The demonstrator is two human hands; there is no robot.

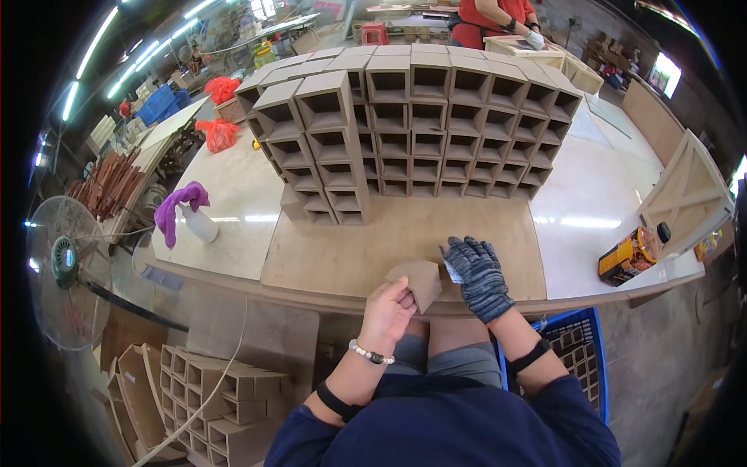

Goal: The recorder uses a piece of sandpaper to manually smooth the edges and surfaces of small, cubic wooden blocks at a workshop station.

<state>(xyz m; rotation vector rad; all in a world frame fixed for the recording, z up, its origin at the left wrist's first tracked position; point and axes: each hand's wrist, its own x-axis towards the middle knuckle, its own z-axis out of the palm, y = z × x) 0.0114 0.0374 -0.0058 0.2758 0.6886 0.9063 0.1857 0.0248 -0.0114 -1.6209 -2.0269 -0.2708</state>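
Note:
My bare left hand (387, 311) grips a small brown board box (419, 282) by its lower left corner, at the near edge of the wooden board (350, 257) on the workbench. My right hand (476, 274), in a dark knitted glove, rests on the box's right side and holds a small pale piece against it. Behind, a large stack of open square board boxes (420, 124) stands in rows on the bench, with a taller separate column at its left front.
A white spray bottle with a purple cloth (187, 212) stands at bench left. A yellow tool (632, 253) lies at right. A blue crate (577, 350) sits by my right knee, more boxes (218, 389) lower left, a fan (62, 265) far left. A person in red (498, 19) works beyond.

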